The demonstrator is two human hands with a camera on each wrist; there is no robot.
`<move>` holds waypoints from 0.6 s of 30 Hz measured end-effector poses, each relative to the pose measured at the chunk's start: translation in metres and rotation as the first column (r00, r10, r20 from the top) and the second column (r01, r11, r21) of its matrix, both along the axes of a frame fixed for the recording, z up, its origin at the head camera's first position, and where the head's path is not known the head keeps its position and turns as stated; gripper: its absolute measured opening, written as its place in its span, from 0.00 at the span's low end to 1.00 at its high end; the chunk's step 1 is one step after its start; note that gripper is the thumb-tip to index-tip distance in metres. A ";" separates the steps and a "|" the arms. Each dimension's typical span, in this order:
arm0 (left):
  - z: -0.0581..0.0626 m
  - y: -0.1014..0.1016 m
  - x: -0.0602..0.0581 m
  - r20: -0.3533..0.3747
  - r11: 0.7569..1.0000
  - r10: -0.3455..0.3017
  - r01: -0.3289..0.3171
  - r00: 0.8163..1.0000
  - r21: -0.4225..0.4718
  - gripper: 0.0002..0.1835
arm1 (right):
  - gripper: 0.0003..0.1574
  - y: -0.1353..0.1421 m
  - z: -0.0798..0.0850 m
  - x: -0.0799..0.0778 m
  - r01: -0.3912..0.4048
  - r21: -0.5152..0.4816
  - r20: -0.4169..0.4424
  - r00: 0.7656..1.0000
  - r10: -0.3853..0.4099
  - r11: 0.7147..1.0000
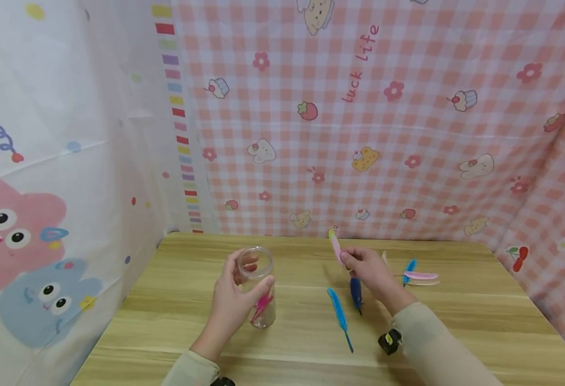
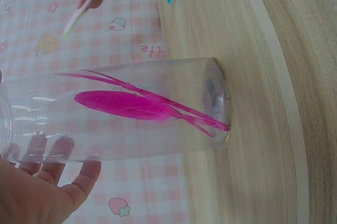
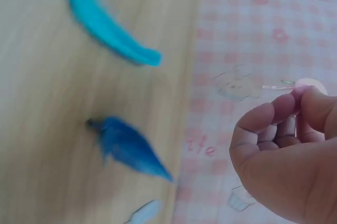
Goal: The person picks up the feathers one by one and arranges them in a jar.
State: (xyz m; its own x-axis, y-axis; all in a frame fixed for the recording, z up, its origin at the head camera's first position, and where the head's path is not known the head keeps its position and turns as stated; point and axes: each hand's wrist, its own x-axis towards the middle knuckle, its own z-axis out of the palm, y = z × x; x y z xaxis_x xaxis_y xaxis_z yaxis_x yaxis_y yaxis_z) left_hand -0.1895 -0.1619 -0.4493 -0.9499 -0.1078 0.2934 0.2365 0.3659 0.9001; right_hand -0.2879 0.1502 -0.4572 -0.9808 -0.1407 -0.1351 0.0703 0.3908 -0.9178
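Note:
A clear, open-topped jar stands upright on the table, with magenta feathers leaning inside it. My left hand grips the jar near its top, thumb on one side and fingers round the other. Up in the air to the right, my right hand pinches a pale pink feather with a yellow-green end between thumb and fingertips. Below that hand lie a dark blue feather and a bright blue feather.
Farther right on the wooden table another blue feather lies crossed by a pink feather, with a cream one beside it. A checked cloth hangs behind the table, and a white printed cloth hangs at left.

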 end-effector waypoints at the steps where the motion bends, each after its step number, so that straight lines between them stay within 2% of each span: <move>1: 0.000 0.000 0.000 0.000 1.000 -0.001 0.001 1.000 0.001 0.41 | 0.24 -0.001 0.003 0.001 -0.004 -0.032 0.006 1.000 0.004 0.999; 2: 0.000 0.000 0.000 0.001 1.000 -0.002 0.002 1.000 0.001 0.41 | 0.24 -0.001 0.006 0.002 -0.014 -0.058 0.009 1.000 0.014 0.998; 4: 0.000 0.000 0.000 0.002 1.000 -0.004 0.004 1.000 0.001 0.41 | 0.23 -0.003 0.010 0.004 -0.030 -0.048 -0.007 1.000 0.030 0.998; 9: -0.001 -0.001 -0.001 0.003 1.000 -0.014 0.014 1.000 -0.002 0.41 | 0.16 -0.007 0.013 0.012 -0.020 0.140 -0.054 0.998 0.028 0.990; 11: -0.002 -0.002 -0.001 0.005 1.000 -0.018 0.018 1.000 0.000 0.41 | 0.16 -0.007 0.012 0.014 -0.009 0.183 -0.054 0.998 0.019 0.983; 15: -0.002 -0.002 -0.001 0.005 1.000 -0.017 0.017 1.000 0.004 0.41 | 0.19 -0.006 0.009 0.015 -0.003 0.184 -0.042 0.999 0.011 0.983; 18: -0.002 -0.002 -0.001 0.003 1.000 -0.014 0.014 1.000 0.003 0.41 | 0.29 -0.005 0.007 0.015 -0.002 0.188 -0.029 1.000 0.007 0.982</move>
